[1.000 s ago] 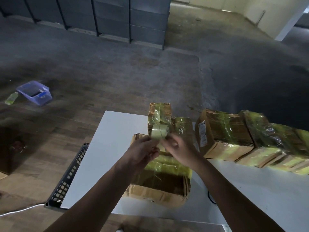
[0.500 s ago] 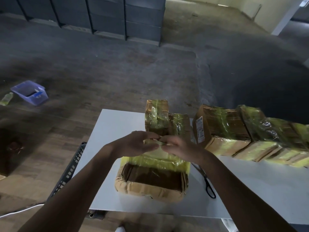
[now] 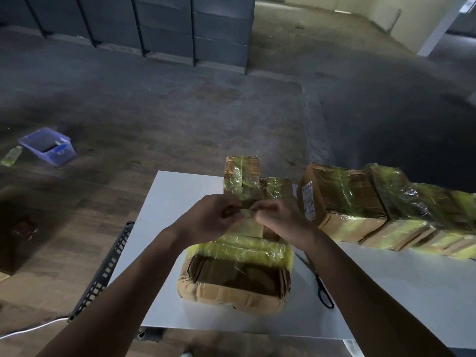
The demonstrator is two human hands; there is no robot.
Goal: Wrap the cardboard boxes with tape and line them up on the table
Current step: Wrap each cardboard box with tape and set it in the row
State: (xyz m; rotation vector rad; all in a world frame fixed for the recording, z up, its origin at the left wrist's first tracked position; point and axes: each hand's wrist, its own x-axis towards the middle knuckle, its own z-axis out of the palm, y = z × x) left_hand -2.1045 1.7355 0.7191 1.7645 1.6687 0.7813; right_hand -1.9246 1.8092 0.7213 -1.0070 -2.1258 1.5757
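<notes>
left hand (image 3: pixel 211 220) and right hand (image 3: pixel 279 217) pinch the tape (image 3: pixel 246 215) between them just above the box (image 3: pixel 231 279) by the table's (image 3: pixel 170 202) front edge, probably peeling its end free for wrapping.

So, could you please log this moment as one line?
left hand, right hand: pinch tape above near box | near box: partly taped | wrapped boxes: row at right | scissors: on table

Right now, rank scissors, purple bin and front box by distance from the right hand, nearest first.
1. Front box: directly beneath the right hand.
2. Scissors: on the table, to the hand's right.
3. Purple bin: on the floor, far left.
</notes>
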